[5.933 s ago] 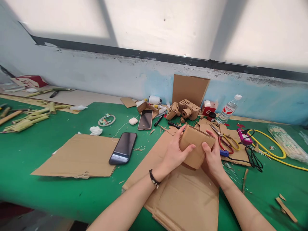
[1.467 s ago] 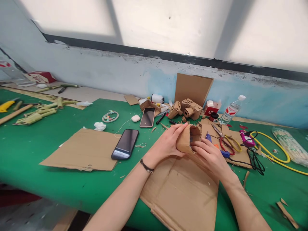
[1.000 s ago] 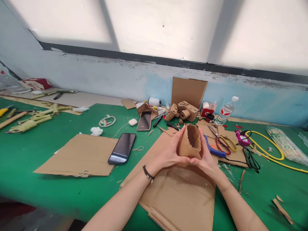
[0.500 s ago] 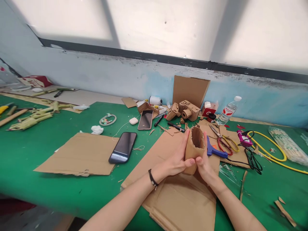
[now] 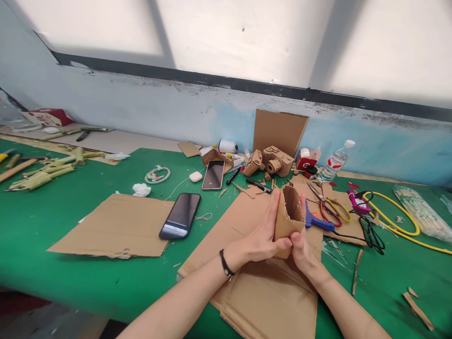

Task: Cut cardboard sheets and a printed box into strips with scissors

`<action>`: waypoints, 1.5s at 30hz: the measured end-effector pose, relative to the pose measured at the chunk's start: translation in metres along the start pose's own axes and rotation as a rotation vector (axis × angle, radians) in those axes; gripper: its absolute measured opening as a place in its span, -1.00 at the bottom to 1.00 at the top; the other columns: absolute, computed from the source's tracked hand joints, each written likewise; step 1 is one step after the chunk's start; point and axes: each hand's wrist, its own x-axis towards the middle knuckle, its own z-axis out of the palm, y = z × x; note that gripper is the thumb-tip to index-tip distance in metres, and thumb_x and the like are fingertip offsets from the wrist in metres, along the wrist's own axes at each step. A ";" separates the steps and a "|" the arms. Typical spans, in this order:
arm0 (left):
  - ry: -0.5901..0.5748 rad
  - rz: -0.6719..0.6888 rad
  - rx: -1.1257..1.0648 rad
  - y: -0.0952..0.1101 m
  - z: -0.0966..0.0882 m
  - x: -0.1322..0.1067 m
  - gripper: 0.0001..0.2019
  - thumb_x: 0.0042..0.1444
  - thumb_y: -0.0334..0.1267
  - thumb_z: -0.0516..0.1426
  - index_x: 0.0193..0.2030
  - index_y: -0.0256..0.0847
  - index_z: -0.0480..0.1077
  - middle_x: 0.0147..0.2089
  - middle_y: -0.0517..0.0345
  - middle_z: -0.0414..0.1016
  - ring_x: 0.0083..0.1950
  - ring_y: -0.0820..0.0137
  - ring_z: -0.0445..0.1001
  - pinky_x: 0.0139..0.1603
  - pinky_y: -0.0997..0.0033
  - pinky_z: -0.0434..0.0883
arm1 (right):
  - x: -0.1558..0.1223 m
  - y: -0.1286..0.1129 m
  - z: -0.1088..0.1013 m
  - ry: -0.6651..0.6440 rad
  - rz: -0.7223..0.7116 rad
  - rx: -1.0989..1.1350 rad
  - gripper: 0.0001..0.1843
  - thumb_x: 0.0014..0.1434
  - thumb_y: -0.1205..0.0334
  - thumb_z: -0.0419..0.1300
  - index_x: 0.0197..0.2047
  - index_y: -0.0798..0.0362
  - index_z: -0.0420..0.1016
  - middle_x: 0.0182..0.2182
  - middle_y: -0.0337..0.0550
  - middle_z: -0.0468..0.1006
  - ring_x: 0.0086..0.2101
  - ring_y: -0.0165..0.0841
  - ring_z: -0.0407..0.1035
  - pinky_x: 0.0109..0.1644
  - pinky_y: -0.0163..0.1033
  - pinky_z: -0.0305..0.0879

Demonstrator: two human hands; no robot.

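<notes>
Between my palms is a hollow cardboard tube (image 5: 286, 226), its ragged open end facing up and toward me. My left hand (image 5: 263, 240) wraps its left side, with the thumb across the lower front. On the other side my right hand (image 5: 304, 249) is closed round it, thumb pressed near the left thumb and most fingers hidden behind. Under both hands lies a large cardboard sheet (image 5: 268, 296). A blue glue gun (image 5: 319, 222) rests just right of the tube, near scissors (image 5: 330, 207) with red and yellow handles.
Behind stand a cardboard camera model (image 5: 277, 162) and a water bottle (image 5: 337, 162). Two phones, a dark one (image 5: 181, 214) and another (image 5: 213, 175), lie left of centre by a flat cardboard piece (image 5: 116, 226). A yellow cable (image 5: 399, 221) and bagged sticks (image 5: 423, 212) lie right.
The tube has tilted and turned slightly to the right in my hands. My thumbs have shifted a little lower and closer together. My grip on it continues.
</notes>
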 end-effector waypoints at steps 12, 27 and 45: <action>0.054 -0.043 -0.103 0.012 -0.007 0.006 0.10 0.30 0.39 0.26 0.81 0.19 -0.15 0.73 -0.06 0.24 0.78 -0.18 0.14 0.63 -0.43 0.42 | -0.004 0.012 0.009 0.116 0.082 0.137 0.11 0.47 -0.57 0.00 0.79 -0.19 -0.26 0.67 0.12 0.22 0.62 0.06 0.17 0.68 0.12 0.21; -0.027 0.039 -0.150 0.003 0.000 0.007 0.10 0.49 -0.03 0.28 0.81 0.13 -0.48 0.86 -0.16 -0.20 0.86 0.02 -0.14 0.81 -0.30 0.07 | 0.010 0.032 0.001 0.310 0.133 0.112 0.34 0.34 -0.28 0.49 0.80 -0.27 -0.34 0.70 0.20 0.07 0.59 0.03 0.24 0.53 0.23 0.45; 0.286 -0.299 -0.661 0.004 -0.001 0.016 -0.11 0.39 0.31 0.31 0.65 -0.05 0.15 0.52 -0.24 0.45 0.50 -0.04 0.50 0.56 -0.15 0.47 | 0.006 0.025 0.009 0.221 0.329 0.111 0.13 0.47 -0.45 0.18 0.82 -0.26 -0.29 0.77 -0.12 -0.05 0.71 -0.09 -0.12 0.76 0.26 -0.08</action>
